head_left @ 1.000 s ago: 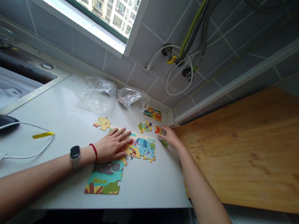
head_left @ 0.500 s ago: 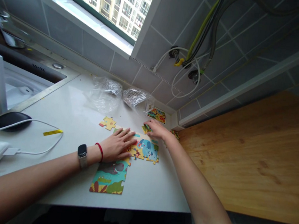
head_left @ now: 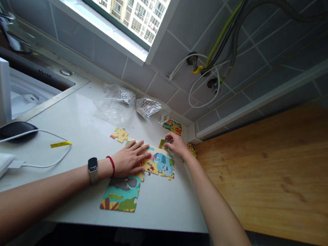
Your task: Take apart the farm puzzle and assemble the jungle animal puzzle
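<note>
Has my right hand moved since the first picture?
Yes, leftward, judged against the picture card: the right hand had its fingertips below the card's right end; they are now below its left part.

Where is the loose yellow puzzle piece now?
In the head view, it lies left of centre on the counter, just beyond the left hand.

Left hand (head_left: 130,159) flat on joined puzzle (head_left: 121,194); right hand (head_left: 176,145) fingers at small piece (head_left: 162,142), near picture card (head_left: 173,126).
</note>
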Available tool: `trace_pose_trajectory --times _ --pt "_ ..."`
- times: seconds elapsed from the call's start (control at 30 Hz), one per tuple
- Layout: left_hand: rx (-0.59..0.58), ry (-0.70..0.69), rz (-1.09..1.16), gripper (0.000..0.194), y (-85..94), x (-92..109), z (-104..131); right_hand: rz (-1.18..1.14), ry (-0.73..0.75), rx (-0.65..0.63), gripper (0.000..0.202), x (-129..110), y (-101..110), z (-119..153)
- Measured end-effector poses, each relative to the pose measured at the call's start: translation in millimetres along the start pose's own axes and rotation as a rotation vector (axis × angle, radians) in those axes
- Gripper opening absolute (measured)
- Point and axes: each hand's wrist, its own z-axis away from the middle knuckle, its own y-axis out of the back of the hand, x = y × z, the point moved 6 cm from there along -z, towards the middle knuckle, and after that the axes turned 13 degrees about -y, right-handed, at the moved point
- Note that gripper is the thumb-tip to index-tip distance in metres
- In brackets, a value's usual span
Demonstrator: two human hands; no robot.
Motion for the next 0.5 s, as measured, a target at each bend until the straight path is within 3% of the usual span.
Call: trace_pose_trajectory --times 0.07,0.2,0.23,0.3,0.37,0.4,0.5 --pt "0.002 0.006 0.002 0.062 -0.2 -1 0 -0.112 -0.025 0.072 0.025 9 5 10" --pt "0.006 0.015 -0.001 0.062 -0.8 -1 0 -0.326 -0.073 0.136 0.041 22 12 40" --pt "0.004 0.015 -0.005 0.062 -1.0 -1 0 -0.417 -0.089 0.091 0.043 23 11 50" --pt "-0.002 0.011 -0.013 0.062 -1.4 -1 0 -0.516 -0.112 -0.116 0.043 16 -1 68" --pt "-0.005 0.005 -0.017 0.062 -1.8 -1 1 -0.47 -0.083 -0.318 0.039 2 -14 88" --pt "-0.007 0.002 -0.017 0.062 -2.1 -1 1 -0.414 -0.047 -0.332 0.037 -4 -17 96" --pt "-0.014 -0.002 -0.013 0.063 -3.1 -2 1 -0.273 0.052 -0.093 0.035 -14 -10 114"
